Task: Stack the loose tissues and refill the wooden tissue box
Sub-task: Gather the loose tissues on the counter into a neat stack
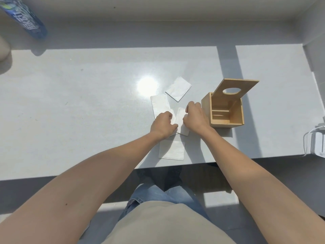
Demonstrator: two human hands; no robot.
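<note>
Two hands, left (162, 123) & right (194, 115), pinch one tissue (181, 120) btwn them; open box (226, 110) just right of right hand.

**Around the Work Area**

A pale grey table (88, 106) is catching strong sunlight, with a bright glare spot (147, 84) shining near its middle and dark shadow bands crossing its right side. A blue printed plastic package (24, 18) is lying tilted at the far left corner. A white device with cables (316, 143) is sitting at the right edge. Blue jeans (158, 196) are showing below the table's near edge.
</note>
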